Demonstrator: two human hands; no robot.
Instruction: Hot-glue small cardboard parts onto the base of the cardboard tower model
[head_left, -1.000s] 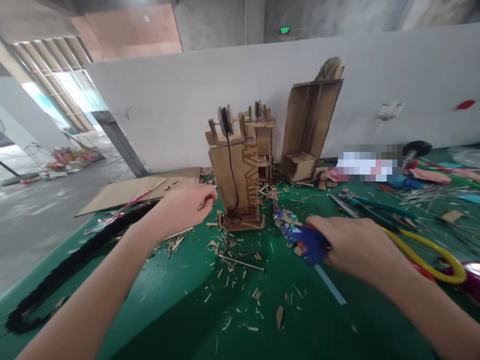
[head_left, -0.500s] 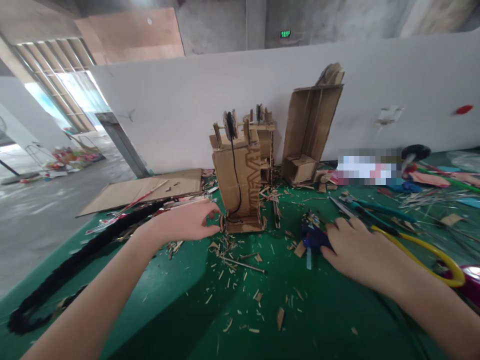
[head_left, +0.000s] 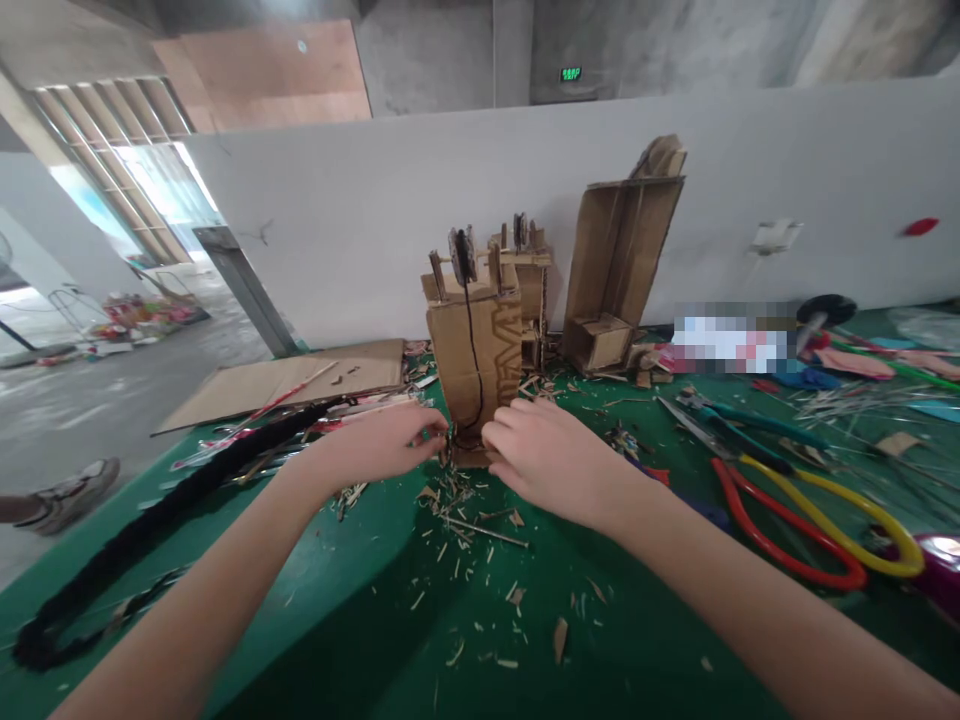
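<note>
A tall cardboard tower model (head_left: 474, 345) stands on the green table (head_left: 360, 620), with small wheels on sticks at its top and a black cord (head_left: 472, 340) running down its front. My left hand (head_left: 390, 442) pinches at the tower's lower left corner, fingers curled together near the cord's end. My right hand (head_left: 544, 458) rests against the tower's base from the right, fingers bent and covering the bottom. Whether either hand grips a small part is hidden.
A second cardboard tower (head_left: 529, 285) and an open cardboard box frame (head_left: 622, 265) stand behind. Red-and-yellow-handled cutters (head_left: 810, 525) and green pliers (head_left: 750, 418) lie at the right. A black braided rope (head_left: 150, 510) and flat cardboard (head_left: 285, 380) lie left. Cardboard scraps (head_left: 472, 530) litter the middle. A person's shoe (head_left: 60, 495) shows at far left.
My right hand has left the blue tool at the right and moved left to the tower's base. My left hand stayed at the tower's lower left corner. A shoe appeared at the far left.
</note>
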